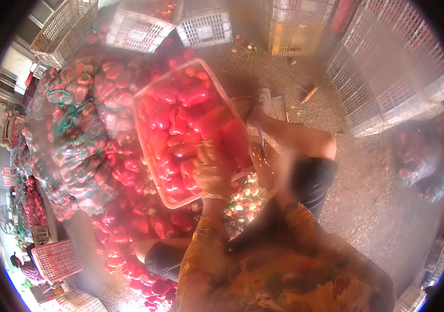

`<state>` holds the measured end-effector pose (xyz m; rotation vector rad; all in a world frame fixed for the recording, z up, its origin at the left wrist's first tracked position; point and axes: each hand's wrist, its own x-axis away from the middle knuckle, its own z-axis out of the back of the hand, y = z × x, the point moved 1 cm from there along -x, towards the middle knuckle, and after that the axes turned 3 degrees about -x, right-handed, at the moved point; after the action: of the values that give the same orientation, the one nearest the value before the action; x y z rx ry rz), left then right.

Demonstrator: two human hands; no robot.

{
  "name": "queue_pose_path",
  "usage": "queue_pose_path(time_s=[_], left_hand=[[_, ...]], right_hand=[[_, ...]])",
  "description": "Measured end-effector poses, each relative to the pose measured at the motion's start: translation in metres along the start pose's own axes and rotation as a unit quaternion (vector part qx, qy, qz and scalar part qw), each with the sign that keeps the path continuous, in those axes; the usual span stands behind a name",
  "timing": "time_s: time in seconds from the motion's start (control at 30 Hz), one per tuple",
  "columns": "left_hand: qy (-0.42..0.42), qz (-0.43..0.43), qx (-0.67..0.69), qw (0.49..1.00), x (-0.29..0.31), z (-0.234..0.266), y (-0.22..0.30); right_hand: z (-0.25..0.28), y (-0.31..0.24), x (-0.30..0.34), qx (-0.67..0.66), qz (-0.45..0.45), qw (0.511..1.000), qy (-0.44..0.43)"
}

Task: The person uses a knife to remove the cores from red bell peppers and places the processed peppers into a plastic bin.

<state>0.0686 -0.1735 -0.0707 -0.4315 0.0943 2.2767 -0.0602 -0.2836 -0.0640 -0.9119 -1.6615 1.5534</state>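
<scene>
My left hand (211, 169), in a pale, wet-looking glove, reaches over a pink-red plastic crate (166, 202) from its near right side. Its fingers are stretched out and rest among the red bell peppers (169, 118) in the crate. One pepper (187, 176) lies right beside the thumb. My right hand (261, 165) is low beside the crate's right edge, blurred and dotted with pale seeds; its fingers do not show clearly. Below the crate is a heap of cut pepper cores (243, 196) with green stems and pale seeds.
Loose red peppers (133, 223) spread over the floor to the left. Mesh sacks of peppers (76, 151) are piled behind them. White crates (204, 26) and a yellow crate (295, 39) stand at the back. A tall crate stack (388, 67) rises at right, near another sack (424, 158).
</scene>
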Motion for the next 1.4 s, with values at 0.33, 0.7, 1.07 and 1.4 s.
queue_pose_path(time_s=[0.33,0.7,1.07,1.4], left_hand=[[0.015,-0.089,0.231,0.969,0.003,0.03,-0.004],[-0.087,0.03,0.286,0.954,0.01,0.014,0.021],[-0.103,0.046,0.341,0.933,0.034,0.033,-0.011],[0.368,0.555,0.374,0.646,0.351,0.121,-0.256]], right_hand=[[-0.08,-0.021,-0.096,0.305,0.161,0.938,-0.03],[-0.072,0.033,-0.102,0.412,0.15,0.892,-0.11],[-0.076,0.017,-0.082,0.365,0.089,0.924,-0.067],[-0.055,0.006,-0.044,0.361,0.119,0.92,-0.095]])
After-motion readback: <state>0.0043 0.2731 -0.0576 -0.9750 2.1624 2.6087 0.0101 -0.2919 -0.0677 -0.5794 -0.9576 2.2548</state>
